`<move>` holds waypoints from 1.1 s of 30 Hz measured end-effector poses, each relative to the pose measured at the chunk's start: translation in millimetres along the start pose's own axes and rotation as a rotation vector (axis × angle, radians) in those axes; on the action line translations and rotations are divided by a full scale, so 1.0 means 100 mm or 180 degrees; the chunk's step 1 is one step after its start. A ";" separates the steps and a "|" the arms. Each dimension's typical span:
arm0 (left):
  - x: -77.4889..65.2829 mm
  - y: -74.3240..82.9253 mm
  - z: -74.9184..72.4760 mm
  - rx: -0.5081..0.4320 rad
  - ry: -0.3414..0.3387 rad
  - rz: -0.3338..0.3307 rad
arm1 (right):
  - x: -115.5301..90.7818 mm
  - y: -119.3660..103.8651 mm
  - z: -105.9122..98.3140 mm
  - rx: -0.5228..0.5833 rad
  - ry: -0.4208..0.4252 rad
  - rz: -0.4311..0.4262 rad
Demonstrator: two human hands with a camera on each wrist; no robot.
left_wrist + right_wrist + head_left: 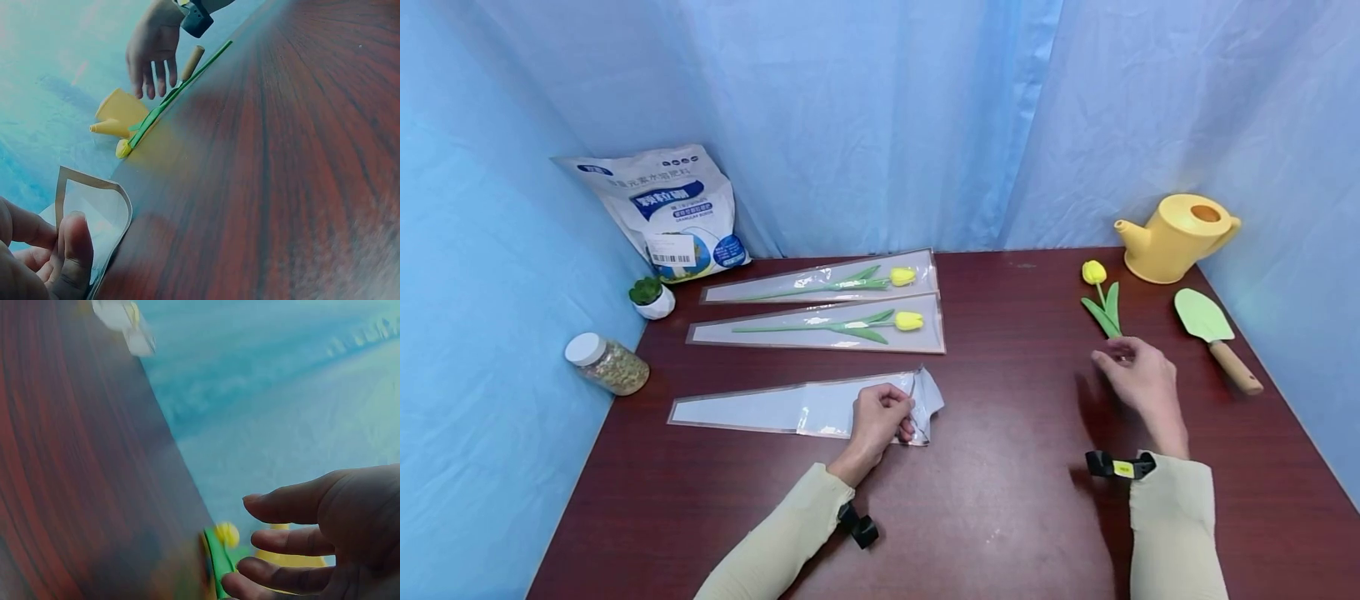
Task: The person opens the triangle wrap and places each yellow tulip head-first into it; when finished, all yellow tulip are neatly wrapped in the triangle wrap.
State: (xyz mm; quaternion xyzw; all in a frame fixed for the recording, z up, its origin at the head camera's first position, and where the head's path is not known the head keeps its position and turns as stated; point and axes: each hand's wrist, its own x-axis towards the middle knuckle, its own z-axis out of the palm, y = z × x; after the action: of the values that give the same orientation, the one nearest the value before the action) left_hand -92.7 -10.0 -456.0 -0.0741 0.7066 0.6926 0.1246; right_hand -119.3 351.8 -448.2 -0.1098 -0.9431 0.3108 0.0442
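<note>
In the head view my left hand (880,414) pinches the mouth of a clear-fronted flower sleeve (737,410) between thumb and fingers. That sleeve lies on the table, its wide end bent up; the left wrist view shows its brown-edged opening (94,181) gaping. My right hand (1138,379) hovers over the stem of a loose yellow tulip (1094,272), fingers spread and apart in the right wrist view, holding nothing. The tulip's green leaves (1105,315) show beyond the fingertips, while the hand hides its lower stem in the head view.
Two sleeves, each with a yellow tulip inside (910,321), lie behind the left hand. A yellow watering can (1176,237) and green trowel (1210,321) are at the right. On the left are a fertilizer bag (677,208), a small potted plant (655,300) and a lidded jar (617,367).
</note>
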 end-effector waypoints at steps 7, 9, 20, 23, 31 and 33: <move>0.09 -0.12 0.00 -0.0045 0.0006 -0.0011 | 0.00 0.28 -0.13 -0.0026 -0.0088 0.0221; 0.14 -0.21 -0.01 -0.0065 0.0003 -0.0013 | 0.00 0.36 -0.14 -0.0109 -0.0161 0.0233; 0.21 -0.31 -0.01 -0.0035 0.0002 -0.0061 | 0.03 0.45 -0.10 -0.0420 -0.0414 0.0365; 0.21 -0.31 -0.01 -0.0013 0.0000 -0.0068 | 0.02 0.43 -0.09 -0.0476 -0.0423 0.0420; 0.19 -0.29 -0.01 -0.0021 -0.0005 -0.0031 | 0.02 0.40 -0.07 -0.0560 -0.0358 0.0487; 0.19 -0.29 -0.01 -0.0053 -0.0006 -0.0039 | 0.01 0.39 -0.07 -0.0552 -0.0311 0.0442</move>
State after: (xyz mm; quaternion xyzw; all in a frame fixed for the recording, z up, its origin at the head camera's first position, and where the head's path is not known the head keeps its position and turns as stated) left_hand -102.8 -10.2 -489.0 -0.0788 0.7003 0.6977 0.1289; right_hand -112.3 386.8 -466.3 -0.1629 -0.9576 0.2353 -0.0331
